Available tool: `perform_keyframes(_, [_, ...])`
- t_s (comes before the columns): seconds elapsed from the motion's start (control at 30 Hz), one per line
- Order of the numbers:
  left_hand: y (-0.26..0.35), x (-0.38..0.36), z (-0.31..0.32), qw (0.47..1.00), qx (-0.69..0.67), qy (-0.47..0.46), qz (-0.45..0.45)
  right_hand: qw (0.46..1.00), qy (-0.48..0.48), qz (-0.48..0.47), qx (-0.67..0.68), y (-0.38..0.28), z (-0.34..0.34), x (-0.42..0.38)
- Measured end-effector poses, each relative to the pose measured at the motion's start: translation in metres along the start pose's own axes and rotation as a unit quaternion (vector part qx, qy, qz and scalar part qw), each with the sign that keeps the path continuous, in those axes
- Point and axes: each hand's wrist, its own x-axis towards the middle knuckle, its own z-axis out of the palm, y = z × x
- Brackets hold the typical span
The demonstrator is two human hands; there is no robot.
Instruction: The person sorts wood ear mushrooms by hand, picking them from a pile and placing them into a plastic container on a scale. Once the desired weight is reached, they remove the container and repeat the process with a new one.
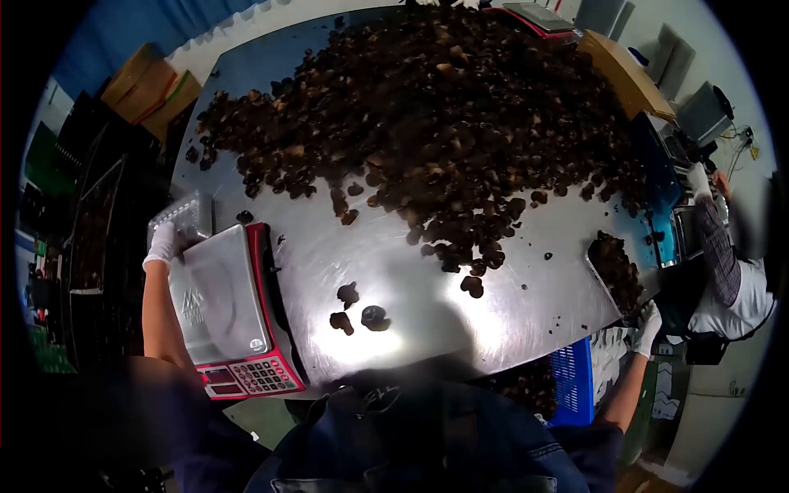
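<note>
My left hand (164, 243), in a white glove, is closed on the near end of a clear plastic box (194, 215) at the table's left edge. Right beside it lies a red scale (218, 296) with a bare silver pan. At the right, my gloved right hand (648, 329) grips the near corner of a clear tray filled with dark brown mushrooms (616, 271); its fingers are partly hidden. A large heap of the same dark mushrooms (436, 123) covers the far half of the metal table (411, 312). Several loose pieces (348, 294) lie near me.
A blue plastic basket (572, 382) stands below the table's right front edge, near more dark mushrooms. Another person (727, 287) sits at the right. A second red scale (538, 20) and white-gloved hands are at the far edge. Cardboard boxes (148, 90) stand at the far left.
</note>
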Motion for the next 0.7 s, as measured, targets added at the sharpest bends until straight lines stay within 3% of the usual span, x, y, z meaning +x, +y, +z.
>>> perform_keyframes(0.03, [-0.015, 0.019, 0.016, 0.902, -0.399, 0.042, -0.159, 0.999, 0.012, -0.032, -0.039, 0.012, -0.018, 0.021])
perform_keyframes(0.07, [-0.055, 0.054, 0.018, 0.957, -0.289, -0.021, 0.001, 0.987, 0.031, -0.087, -0.134, -0.009, -0.01, 0.0])
perform_keyframes(0.1, [-0.031, 0.035, 0.01, 0.965, -0.192, -0.046, 0.171, 0.986, 0.03, -0.089, -0.137, -0.011, -0.007, -0.008])
perform_keyframes(0.13, [-0.069, 0.067, 0.02, 0.981, -0.067, 0.032, 0.179, 0.97, 0.023, -0.175, -0.166, -0.021, 0.012, -0.034])
perform_keyframes(0.17, [-0.06, 0.061, 0.024, 0.978, 0.059, 0.11, 0.168, 0.946, 0.016, -0.257, -0.195, -0.019, 0.026, -0.051])
perform_keyframes(0.2, [-0.03, 0.032, 0.017, 0.971, 0.147, 0.108, 0.157, 0.959, -0.039, -0.259, -0.106, -0.019, 0.048, -0.069])
perform_keyframes(0.23, [0.02, -0.014, 0.006, 0.955, 0.236, 0.104, 0.147, 0.944, -0.009, -0.228, -0.238, -0.061, 0.093, -0.139])
perform_keyframes(0.27, [0.094, -0.08, -0.009, 0.932, 0.32, 0.1, 0.139, 0.935, -0.069, -0.287, -0.199, -0.051, 0.109, -0.147])
perform_keyframes(0.3, [0.09, -0.076, -0.006, 0.933, 0.318, 0.1, 0.138, 0.95, -0.091, -0.235, -0.185, -0.046, 0.133, -0.164])
perform_keyframes(0.33, [0.084, -0.067, -0.003, 0.933, 0.321, 0.079, 0.142, 0.908, -0.135, -0.319, -0.234, -0.061, 0.164, -0.196])
perform_keyframes(0.37, [0.079, -0.063, -0.002, 0.933, 0.324, 0.059, 0.145, 0.919, -0.143, -0.293, -0.222, -0.061, 0.194, -0.223])
perform_keyframes(0.43, [0.083, -0.067, -0.003, 0.929, 0.333, 0.076, 0.14, 0.886, -0.205, -0.328, -0.254, -0.083, 0.248, -0.276])
perform_keyframes(0.5, [0.069, -0.052, -0.001, 0.963, 0.228, 0.026, 0.139, 0.875, -0.223, -0.357, -0.239, -0.074, 0.294, -0.289])
perform_keyframes(0.53, [0.021, -0.001, 0.007, 0.988, 0.091, -0.032, 0.119, 0.878, -0.23, -0.361, -0.214, -0.072, 0.314, -0.297])
perform_keyframes(0.57, [0.017, 0.01, 0.014, 0.988, 0.089, -0.032, 0.119, 0.876, -0.233, -0.348, -0.24, -0.058, 0.33, -0.288])
perform_keyframes(0.63, [0.016, 0.011, 0.017, 0.951, 0.226, 0.069, 0.201, 0.878, -0.233, -0.291, -0.301, -0.05, 0.355, -0.285])
perform_keyframes(0.7, [0.04, -0.015, 0.012, 0.955, 0.234, 0.085, 0.165, 0.901, -0.27, -0.254, -0.225, -0.045, 0.363, -0.276])
